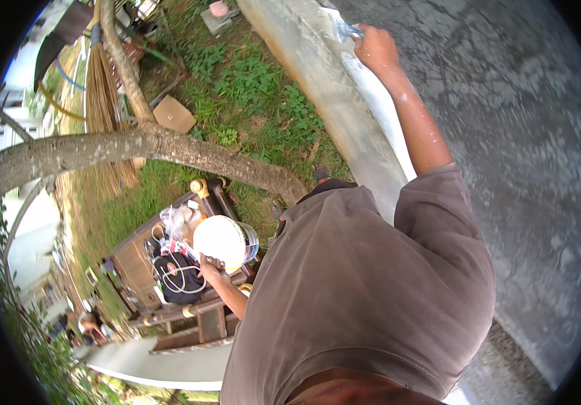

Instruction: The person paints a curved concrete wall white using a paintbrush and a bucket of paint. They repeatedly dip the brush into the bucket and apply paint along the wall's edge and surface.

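Note:
My right hand [377,49], flecked with white paint, grips a paintbrush [347,31] with a bluish handle. The bristles rest against a concrete ledge [338,106] at the foot of a grey mottled wall [493,101]. A strip of wet-looking white paint [377,101] runs along the ledge below the brush, partly hidden by my forearm. At my left side, my left hand [213,267] holds a white plastic bucket [222,243] at its rim. The bucket's inside looks bright white; how full it is cannot be made out.
A tree trunk [219,164] crosses before me, and a stick broom [102,91] hangs by its branch. Behind the bucket, a bamboo bench [133,258] carries a black bag [176,281] and plastic bags [181,220]. Grass and weeds [255,81] border the ledge.

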A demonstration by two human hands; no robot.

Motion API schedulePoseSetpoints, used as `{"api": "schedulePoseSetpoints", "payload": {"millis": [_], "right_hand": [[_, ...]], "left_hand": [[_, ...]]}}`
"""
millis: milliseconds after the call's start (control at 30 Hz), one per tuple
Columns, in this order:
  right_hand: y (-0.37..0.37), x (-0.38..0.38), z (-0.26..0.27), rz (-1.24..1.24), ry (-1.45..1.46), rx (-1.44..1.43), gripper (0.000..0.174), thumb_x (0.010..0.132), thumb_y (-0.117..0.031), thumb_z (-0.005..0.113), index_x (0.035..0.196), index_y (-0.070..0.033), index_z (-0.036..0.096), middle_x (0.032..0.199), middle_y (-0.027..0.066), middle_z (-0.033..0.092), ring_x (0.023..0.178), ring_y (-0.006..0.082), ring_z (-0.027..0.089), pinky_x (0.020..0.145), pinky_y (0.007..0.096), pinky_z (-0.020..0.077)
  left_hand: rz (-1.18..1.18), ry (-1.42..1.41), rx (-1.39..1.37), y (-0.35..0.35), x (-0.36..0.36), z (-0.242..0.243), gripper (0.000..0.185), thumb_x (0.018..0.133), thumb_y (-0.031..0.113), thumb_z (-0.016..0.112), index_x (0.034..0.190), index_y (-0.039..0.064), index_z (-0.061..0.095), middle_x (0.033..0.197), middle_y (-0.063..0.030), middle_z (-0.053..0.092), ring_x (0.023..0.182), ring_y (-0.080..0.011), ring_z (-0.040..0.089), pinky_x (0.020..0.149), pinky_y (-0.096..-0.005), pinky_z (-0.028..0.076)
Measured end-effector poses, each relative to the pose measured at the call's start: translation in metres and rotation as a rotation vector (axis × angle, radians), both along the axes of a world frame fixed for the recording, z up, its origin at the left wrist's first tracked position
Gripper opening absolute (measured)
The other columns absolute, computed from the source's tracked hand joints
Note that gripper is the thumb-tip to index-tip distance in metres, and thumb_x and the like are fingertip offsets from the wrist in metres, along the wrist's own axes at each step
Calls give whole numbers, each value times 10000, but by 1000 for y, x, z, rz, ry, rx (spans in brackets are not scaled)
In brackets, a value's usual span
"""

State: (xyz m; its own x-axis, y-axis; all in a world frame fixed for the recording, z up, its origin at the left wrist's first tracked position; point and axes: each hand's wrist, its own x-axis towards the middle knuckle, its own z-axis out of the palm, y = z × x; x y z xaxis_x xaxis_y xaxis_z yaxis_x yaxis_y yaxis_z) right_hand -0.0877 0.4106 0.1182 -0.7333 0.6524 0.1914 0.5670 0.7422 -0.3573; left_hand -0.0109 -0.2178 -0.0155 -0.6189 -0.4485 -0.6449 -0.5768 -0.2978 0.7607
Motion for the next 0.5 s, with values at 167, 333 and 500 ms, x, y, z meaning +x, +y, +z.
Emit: {"api": "schedulePoseSetpoints", "payload": {"millis": [167,333,500], "right_hand": [[5,27,-14,34,-319,2,329,782,-131,592,1091,-116,703,966,219,685,936,394,653,836,488,513],[0,102,10,-72,-507,13,249,766,-124,611,978,-41,709,955,228,686,931,384,667,819,474,527],[-7,131,46,-55,-624,101,231,731,-105,627,925,-11,710,919,227,690,900,379,680,788,469,540]], "left_hand": [[91,-33,33,24,42,-12,363,984,274,509,647,186,403,534,75,249,427,-79,232,426,-254,219],[50,-121,116,38,48,-30,379,989,293,494,645,188,374,543,61,273,439,-88,261,446,-271,251],[-20,-77,120,38,30,-33,361,1004,263,469,668,173,371,542,65,246,449,-83,244,427,-256,211]]}}
